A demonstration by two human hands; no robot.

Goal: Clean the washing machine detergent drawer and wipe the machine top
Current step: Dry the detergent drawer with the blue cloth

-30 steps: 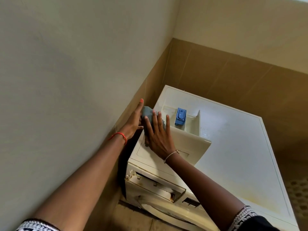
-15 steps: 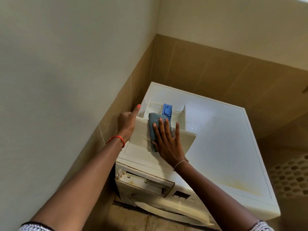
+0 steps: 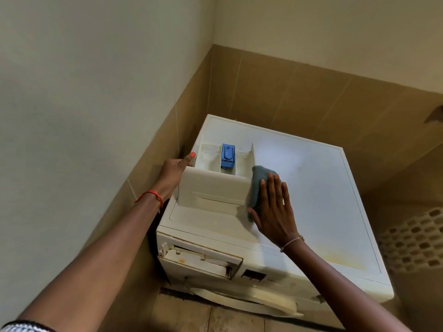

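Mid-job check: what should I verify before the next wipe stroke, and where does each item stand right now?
1. Detergent drawer out of its slot and resting on the machine top: ok.
2. Left hand holds the drawer's left side to steady it: ok.
3. Cloth under the right hand, flat fingers pressing it at the drawer's right end: ok.
4. Blue insert seated in the drawer: ok.
5. Drawer compartments free of residue: cannot tell.
6. Machine top clean: not ok, a yellowish stain shows near its front right corner.
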